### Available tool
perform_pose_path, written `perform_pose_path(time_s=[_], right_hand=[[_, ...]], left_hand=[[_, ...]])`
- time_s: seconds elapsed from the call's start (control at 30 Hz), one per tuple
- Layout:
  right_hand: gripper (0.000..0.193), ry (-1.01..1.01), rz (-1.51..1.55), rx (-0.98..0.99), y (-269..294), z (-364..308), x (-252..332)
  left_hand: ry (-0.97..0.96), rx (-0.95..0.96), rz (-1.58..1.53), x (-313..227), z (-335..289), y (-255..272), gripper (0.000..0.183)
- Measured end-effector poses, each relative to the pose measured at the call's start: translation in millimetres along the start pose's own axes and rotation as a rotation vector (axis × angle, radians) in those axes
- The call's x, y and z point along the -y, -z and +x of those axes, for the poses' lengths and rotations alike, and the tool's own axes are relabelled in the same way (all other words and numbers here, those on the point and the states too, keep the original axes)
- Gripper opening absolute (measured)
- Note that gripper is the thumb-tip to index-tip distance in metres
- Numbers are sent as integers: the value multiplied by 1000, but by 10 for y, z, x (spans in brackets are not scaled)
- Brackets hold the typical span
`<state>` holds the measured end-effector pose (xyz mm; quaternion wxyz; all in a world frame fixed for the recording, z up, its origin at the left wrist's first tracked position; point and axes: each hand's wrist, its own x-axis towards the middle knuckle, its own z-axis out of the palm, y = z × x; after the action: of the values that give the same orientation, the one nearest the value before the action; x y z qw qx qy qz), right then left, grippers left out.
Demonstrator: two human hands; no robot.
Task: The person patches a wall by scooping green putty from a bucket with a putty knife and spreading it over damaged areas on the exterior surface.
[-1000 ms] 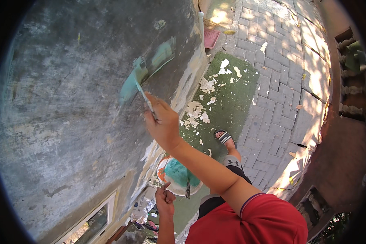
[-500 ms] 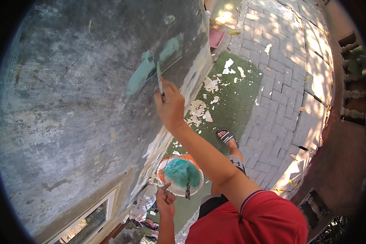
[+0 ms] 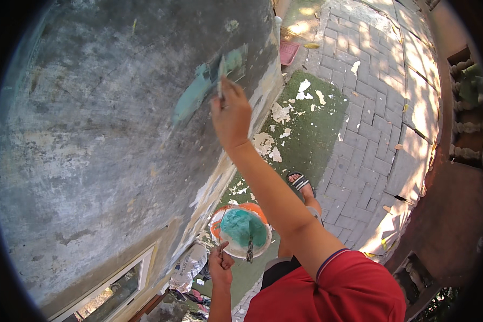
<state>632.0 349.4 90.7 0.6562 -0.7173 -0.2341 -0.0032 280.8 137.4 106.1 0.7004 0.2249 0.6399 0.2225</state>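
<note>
Right grip (image 3: 233, 115) clasps a scraper (image 3: 222, 74) pointing to twelve; left grip (image 3: 220, 264) clasps a thin rod (image 3: 220, 232); wall edge (image 3: 273, 67) at two o'clock, paving (image 3: 362, 126) beyond.

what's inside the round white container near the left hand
Teal paste lies in the container, with a dark-stained tool at its near edge. The bottom beneath the paste is hidden.

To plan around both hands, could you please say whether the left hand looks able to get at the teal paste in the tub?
Probably yes: the left hand is near the tub and the teal paste is mostly uncovered, though that hand seems to hold a thin wire-like thing.
</note>
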Motion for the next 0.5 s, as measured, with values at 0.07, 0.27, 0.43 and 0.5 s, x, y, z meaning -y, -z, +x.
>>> perform_pose_path(time_s=[0.07,0.27,0.43,0.5], right_hand=[[42,91,32,40,-75,-285,323],[43,84,121,78,318,-607,570],[40,-94,-78,-52,407,192,-334],[39,-88,-60,-9,245,293,-498]], left_hand=[[3,-10,1,3,-28,-2,46],[-6,-25,19,22,-31,65,46],[-8,-26,11,48,-62,94,46],[-13,-14,18,59,-51,100,46]])
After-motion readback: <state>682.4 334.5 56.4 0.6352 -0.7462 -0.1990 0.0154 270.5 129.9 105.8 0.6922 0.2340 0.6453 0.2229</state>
